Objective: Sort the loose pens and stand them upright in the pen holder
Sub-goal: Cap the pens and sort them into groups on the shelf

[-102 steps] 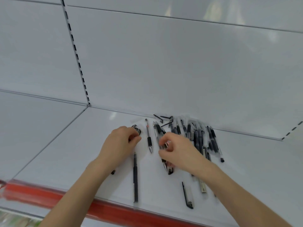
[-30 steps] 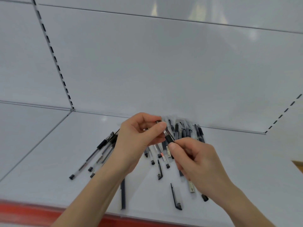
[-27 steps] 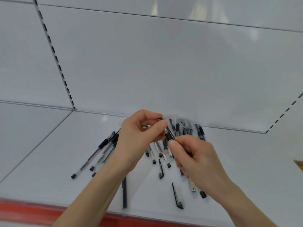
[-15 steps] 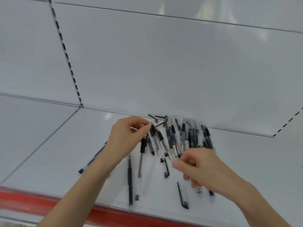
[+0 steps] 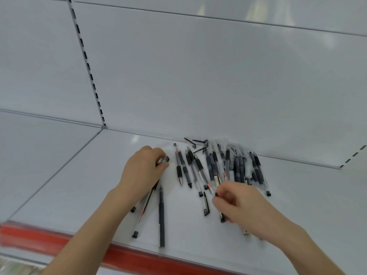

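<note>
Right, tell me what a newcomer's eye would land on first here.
The scatter of black pens fanned out against the back wall of the white shelf draws the eye first. Next come the two hands in front of it: the left hand grips a small bundle of pens, the right hand pinches a single pen. The red strip along the shelf's front edge stands out too; no pen holder is in view.
</note>
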The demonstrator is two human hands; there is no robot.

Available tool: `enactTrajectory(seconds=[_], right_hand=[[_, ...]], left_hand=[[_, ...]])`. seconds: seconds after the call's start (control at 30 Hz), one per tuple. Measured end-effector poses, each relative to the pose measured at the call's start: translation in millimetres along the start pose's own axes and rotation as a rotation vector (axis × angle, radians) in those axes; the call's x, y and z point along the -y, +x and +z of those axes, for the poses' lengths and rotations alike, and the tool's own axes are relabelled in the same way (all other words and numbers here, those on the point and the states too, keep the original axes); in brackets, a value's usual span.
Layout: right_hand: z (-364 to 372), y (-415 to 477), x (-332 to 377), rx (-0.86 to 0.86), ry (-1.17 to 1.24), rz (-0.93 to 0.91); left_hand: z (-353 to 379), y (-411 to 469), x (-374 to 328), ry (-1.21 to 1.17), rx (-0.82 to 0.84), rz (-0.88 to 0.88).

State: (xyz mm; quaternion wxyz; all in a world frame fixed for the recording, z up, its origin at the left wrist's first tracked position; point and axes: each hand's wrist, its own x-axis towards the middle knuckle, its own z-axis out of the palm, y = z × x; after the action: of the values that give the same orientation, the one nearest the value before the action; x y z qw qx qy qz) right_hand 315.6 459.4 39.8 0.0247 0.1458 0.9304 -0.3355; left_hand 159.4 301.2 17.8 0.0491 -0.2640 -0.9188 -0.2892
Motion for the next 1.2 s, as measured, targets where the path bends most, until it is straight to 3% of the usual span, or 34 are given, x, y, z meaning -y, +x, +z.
enactTrajectory(seconds=[0.13, 0.3, 0.5, 0.67, 0.93, 1.1, 1.2], right_hand=[[-5.1, 1.6, -1.5, -0.071, 0.24, 0.01], [-6.2, 3.0, -8.2, -0.108, 0.292, -0.01], [-5.8, 6.5, -18.6, -0.164, 0.212, -0.035], [-15.6, 7.0, -13.9, -0.366, 0.419, -0.051], [-21.1, 4.4, -13.5, -0.376, 0.47, -0.062], [-18.4, 4.8, -17.2, -0.329, 0.416, -0.028], [-16.0, 6.0, -19.4, -0.337, 0.417, -0.021]], left_hand=[[0.5, 4.7, -8.8, 0.061, 0.21, 0.188], [6.0, 14.8, -12.1, 0.156, 0.41, 0.349], [15.2, 24.8, -12.0, 0.208, 0.345, 0.5], [17.1, 32.7, -11.5, 0.206, 0.183, 0.699], [12.9, 38.5, -11.2, 0.249, 0.29, 0.552], [10.9, 38.6, -11.0, 0.268, 0.508, 0.458], [16.8, 40.9, -14.2, 0.313, 0.469, 0.5]])
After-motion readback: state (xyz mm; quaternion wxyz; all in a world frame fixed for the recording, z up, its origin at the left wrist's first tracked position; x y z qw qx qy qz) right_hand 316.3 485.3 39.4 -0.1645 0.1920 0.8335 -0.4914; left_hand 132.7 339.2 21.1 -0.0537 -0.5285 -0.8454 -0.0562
